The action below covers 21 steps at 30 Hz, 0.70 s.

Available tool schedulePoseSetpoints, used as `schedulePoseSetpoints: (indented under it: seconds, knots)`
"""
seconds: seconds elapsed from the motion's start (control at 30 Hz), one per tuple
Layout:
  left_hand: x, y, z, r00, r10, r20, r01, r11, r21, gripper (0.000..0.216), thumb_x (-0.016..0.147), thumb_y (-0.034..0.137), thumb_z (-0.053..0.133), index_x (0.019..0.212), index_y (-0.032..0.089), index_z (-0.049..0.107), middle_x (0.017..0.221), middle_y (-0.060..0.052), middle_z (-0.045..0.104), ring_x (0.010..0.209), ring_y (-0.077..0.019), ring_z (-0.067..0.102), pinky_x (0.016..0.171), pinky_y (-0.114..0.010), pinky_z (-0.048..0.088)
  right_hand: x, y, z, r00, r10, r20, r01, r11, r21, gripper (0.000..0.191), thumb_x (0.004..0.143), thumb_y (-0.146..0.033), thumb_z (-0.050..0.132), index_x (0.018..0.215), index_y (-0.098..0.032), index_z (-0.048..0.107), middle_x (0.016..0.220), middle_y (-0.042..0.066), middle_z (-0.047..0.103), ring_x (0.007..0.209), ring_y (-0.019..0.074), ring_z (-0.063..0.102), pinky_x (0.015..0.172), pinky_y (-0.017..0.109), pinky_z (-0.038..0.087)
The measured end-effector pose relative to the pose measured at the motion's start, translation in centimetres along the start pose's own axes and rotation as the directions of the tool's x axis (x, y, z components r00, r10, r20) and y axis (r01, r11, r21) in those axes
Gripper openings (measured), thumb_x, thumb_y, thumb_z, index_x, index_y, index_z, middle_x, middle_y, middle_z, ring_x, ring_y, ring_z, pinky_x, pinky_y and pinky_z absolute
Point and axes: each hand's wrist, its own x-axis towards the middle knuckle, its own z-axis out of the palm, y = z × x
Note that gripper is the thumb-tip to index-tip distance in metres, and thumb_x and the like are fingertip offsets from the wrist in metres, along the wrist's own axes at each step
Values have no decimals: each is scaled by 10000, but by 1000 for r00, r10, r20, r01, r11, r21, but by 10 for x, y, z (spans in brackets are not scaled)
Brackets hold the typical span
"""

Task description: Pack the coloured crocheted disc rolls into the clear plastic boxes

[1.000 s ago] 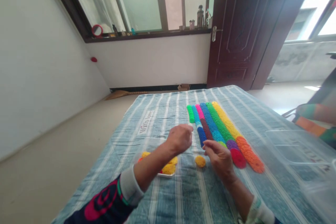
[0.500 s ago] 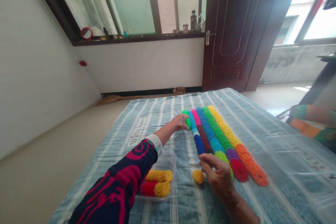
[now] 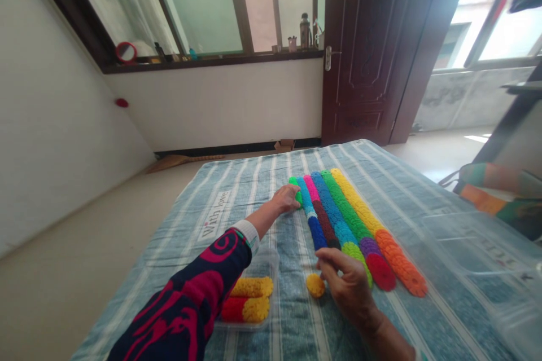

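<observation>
Rows of overlapping toy discs lie on the striped bedsheet. My left hand (image 3: 286,198) reaches far forward, its fingers closed around a short bright green row of discs (image 3: 294,181) at the left of the rows. My right hand (image 3: 349,285) is closed in a pinch by the near end of the dark blue discs (image 3: 317,232); whatever lies between its fingertips is too small to tell. Just left of it sits a loose yellow disc (image 3: 315,286). Under my left forearm a clear plastic box (image 3: 271,321) holds a yellow roll of discs (image 3: 253,286) and a red-and-yellow one (image 3: 256,309).
Longer rows, ending in orange discs (image 3: 401,262) and red discs (image 3: 381,272), run to the right of my right hand. A clear plastic lid or box (image 3: 449,242) lies farther right. The striped bedsheet (image 3: 237,175) ends before the wall and the brown door (image 3: 364,67).
The whole view has shifted slightly, moving the scene left. My left hand stays at the green discs. My right hand stays by the dark blue row's end, close to the yellow disc.
</observation>
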Motion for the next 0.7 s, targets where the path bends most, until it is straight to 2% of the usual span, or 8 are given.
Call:
schedulePoseSetpoints:
  seconds: [0.43,0.7]
  knots:
    - [-4,12,-6,999,-47,-8,48,995,92,364,930,353,602,1242,169,572,1250,-98,599,1059,-237,620,882,-451,545,0,-1,-1,1000,1,11,-1,1000,10,173,846,-226,560,816,-187,726,629,16,684,481,133,608,483,215,500]
    - [1,12,-10,994,-69,80,64,996,61,349,922,357,613,1215,169,592,1233,-86,610,1060,-245,622,878,-440,546,0,-2,-1,1000,-20,17,20,1000,4,173,849,-212,557,820,-171,722,626,16,680,495,127,618,495,200,511]
